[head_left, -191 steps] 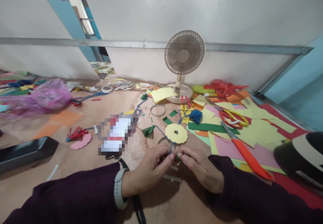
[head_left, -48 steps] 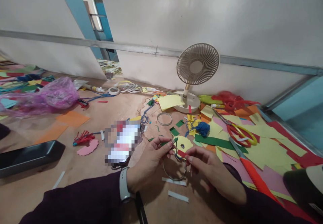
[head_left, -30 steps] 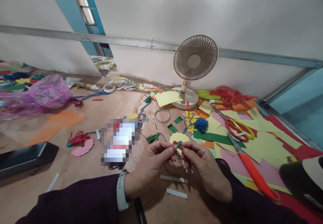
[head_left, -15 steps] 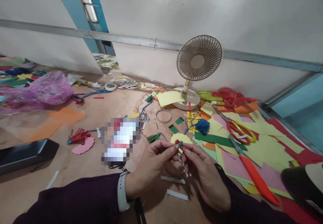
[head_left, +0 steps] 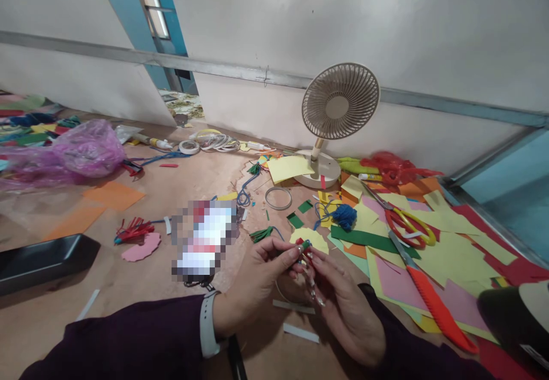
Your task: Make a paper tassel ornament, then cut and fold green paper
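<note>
My left hand [head_left: 262, 274], with a pale band at the wrist, pinches a small red, green and blue piece [head_left: 306, 244], perhaps paper, between thumb and finger. My right hand [head_left: 349, 306] meets it from the other side, its fingertips closed at the same piece; its details are too small to make out. A yellow scalloped paper round [head_left: 319, 239] lies just behind the fingertips. Under the hands a thin hoop shows in part, with white paper strips [head_left: 301, 332] in front of it. To the left of the fingertips lies a green tassel [head_left: 261, 234].
A desk fan [head_left: 338, 106] stands at the back. Scissors [head_left: 407, 226] and an orange-handled cutter [head_left: 441, 308] lie on coloured paper at right. Blue yarn [head_left: 344, 216], a metal hoop [head_left: 278, 198], a blurred phone-like object [head_left: 206, 240] and a black case [head_left: 47, 260] are also there.
My right hand has turned slightly and its lower fingers have shifted down. The pinched piece stays in nearly the same place, and the view has moved a little.
</note>
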The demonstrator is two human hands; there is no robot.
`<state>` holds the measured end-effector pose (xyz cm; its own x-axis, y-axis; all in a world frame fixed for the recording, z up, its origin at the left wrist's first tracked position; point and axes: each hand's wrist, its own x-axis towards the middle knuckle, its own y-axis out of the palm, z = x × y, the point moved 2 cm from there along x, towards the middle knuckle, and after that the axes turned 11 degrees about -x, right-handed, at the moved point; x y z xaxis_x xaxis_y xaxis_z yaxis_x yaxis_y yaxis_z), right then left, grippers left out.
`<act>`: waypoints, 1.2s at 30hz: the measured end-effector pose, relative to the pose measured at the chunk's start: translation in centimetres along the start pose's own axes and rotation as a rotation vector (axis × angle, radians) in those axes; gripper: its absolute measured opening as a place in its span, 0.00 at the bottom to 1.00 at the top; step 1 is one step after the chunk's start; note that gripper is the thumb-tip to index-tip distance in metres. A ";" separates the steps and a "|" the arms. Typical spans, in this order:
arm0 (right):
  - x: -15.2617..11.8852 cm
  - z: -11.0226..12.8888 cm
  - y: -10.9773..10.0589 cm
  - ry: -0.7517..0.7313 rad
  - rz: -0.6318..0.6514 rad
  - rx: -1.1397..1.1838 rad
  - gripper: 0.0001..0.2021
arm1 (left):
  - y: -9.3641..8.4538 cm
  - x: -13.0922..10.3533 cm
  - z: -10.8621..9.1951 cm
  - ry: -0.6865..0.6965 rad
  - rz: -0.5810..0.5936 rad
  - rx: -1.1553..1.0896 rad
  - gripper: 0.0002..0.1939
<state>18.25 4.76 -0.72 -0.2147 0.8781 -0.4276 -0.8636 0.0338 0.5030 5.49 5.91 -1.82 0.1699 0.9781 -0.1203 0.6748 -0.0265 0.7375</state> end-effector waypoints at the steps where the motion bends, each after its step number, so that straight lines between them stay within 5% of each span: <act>1: 0.0 0.0 0.1 0.022 -0.011 0.022 0.18 | 0.0 0.0 0.0 0.000 0.000 -0.003 0.12; 22: 0.4 0.0 -0.8 0.071 -0.057 0.006 0.18 | -0.6 0.2 0.6 -0.103 -0.049 -0.048 0.15; 27: 0.4 0.0 -1.0 0.055 -0.062 0.007 0.18 | -0.6 0.3 0.3 -0.101 -0.064 -0.015 0.23; 36: 0.0 0.2 -0.6 0.007 -0.017 0.002 0.16 | -0.8 0.5 0.2 0.013 -0.034 0.110 0.11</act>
<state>18.87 4.85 -0.87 -0.2032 0.8740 -0.4413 -0.8661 0.0497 0.4974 5.22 6.39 -2.62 0.1367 0.9815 -0.1343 0.7547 -0.0153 0.6559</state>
